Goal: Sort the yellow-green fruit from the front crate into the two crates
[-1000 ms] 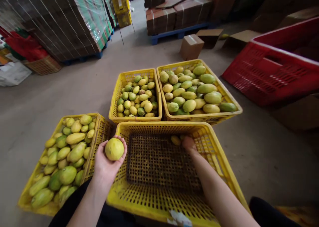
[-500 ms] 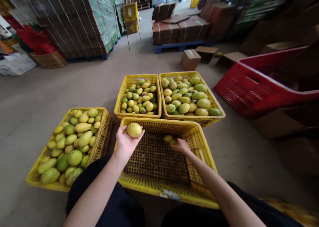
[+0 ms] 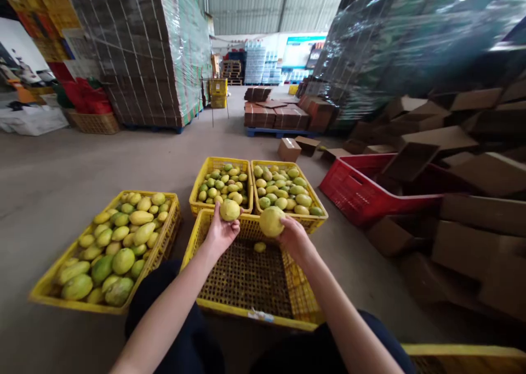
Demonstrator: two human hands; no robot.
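- Cupping a round yellow fruit [image 3: 229,210] in the left hand [image 3: 221,236].
- Gripping a pale yellow-green fruit [image 3: 272,222] from its right side with the right hand [image 3: 294,239], apart from the other.
- Lying below the hands, on the floor of a perforated yellow crate [image 3: 224,308]: one small fruit [image 3: 259,247].
- Left of the left hand: a fruit-filled crate [image 3: 175,215].
- Beyond both hands, side by side: a back-left crate [image 3: 228,159] and back-right crate [image 3: 313,190], both holding fruit.
- Farther, beyond the right hand: a red crate [image 3: 349,190].

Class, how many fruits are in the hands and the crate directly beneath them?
3: one fruit in the left hand, one fruit in the right hand, one fruit in the crate. More may be hidden.
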